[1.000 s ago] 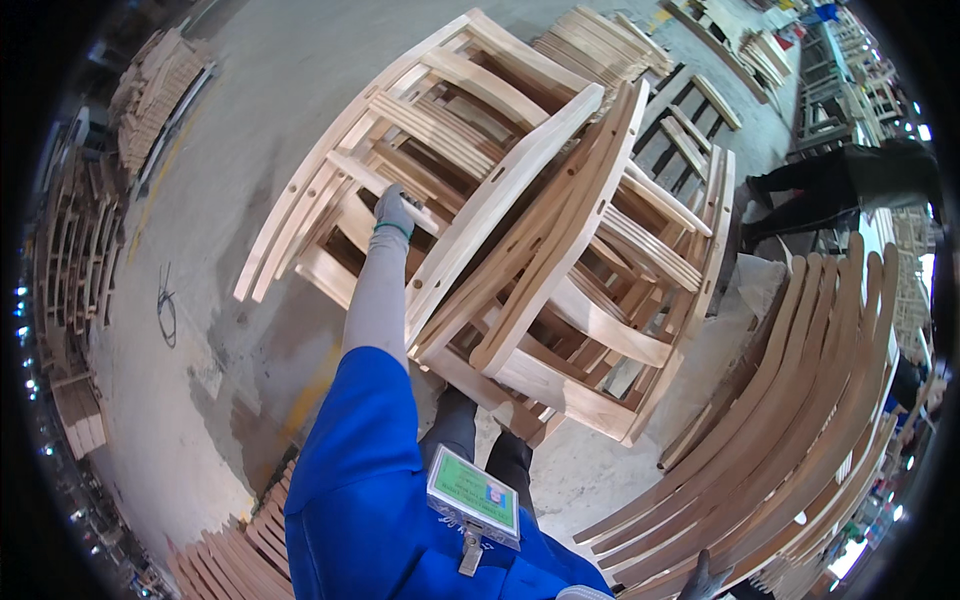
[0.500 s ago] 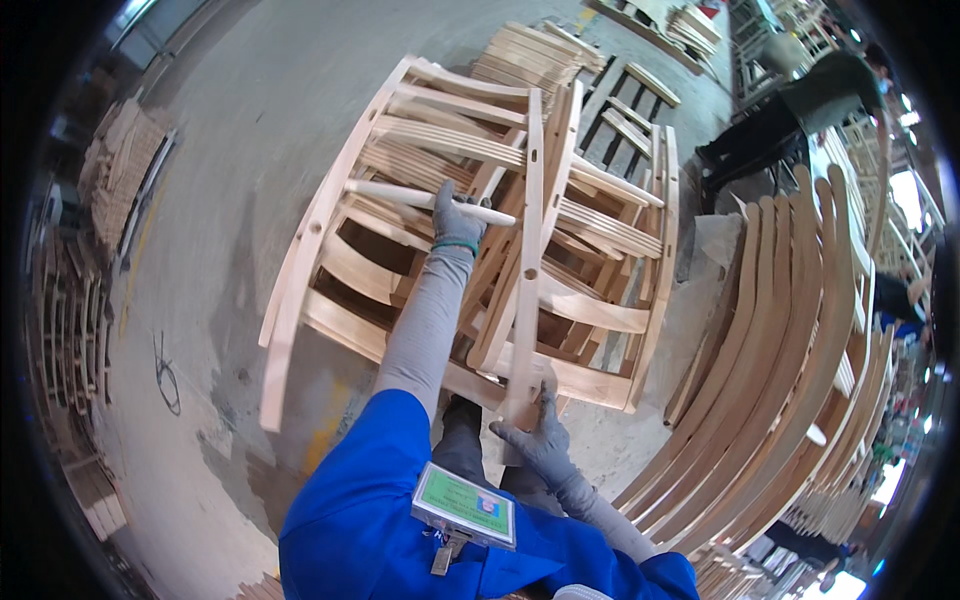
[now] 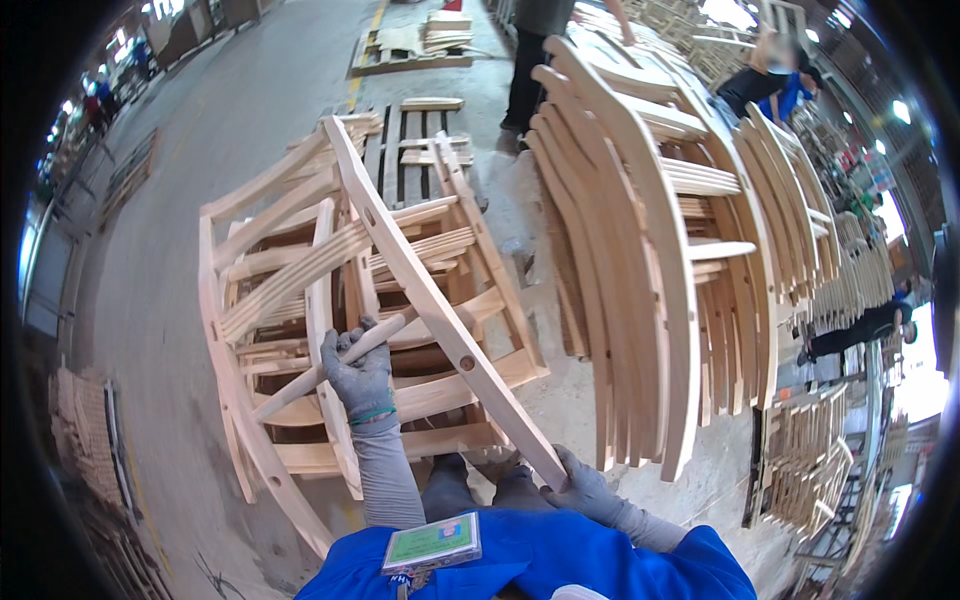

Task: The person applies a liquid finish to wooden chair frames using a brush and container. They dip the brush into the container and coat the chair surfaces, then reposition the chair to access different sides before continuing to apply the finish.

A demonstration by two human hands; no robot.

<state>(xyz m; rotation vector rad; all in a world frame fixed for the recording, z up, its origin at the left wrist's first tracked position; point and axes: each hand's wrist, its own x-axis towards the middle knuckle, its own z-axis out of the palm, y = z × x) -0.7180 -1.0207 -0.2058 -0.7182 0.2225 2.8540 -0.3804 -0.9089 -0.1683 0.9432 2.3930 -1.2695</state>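
Note:
A pale wooden chair-back frame [image 3: 415, 275], with two long posts joined by curved slats, lies tilted in front of my body. My gloved left hand [image 3: 360, 378] is wrapped round its round rung [image 3: 288, 392]. At the near end of the right-hand post, my gloved right hand [image 3: 592, 490] is closed on the wood; its fingers are partly hidden behind the post. Beneath and beyond it stand more chair frames [image 3: 485, 255], several with slats and curved rails. The held frame covers much of them.
To the right, a tall row of curved chair frames [image 3: 675, 330] stands close by. A slatted pallet [image 3: 395, 165] lies ahead, with stacked wood [image 3: 445, 38] farther back. One person [image 3: 530, 60] stands beyond the row; another [image 3: 860, 335] is at the far right.
My view has swung right, bringing the standing row nearer the middle. The held frame has tilted and come closer to me. My right hand has closed round the post end; my left keeps the rung.

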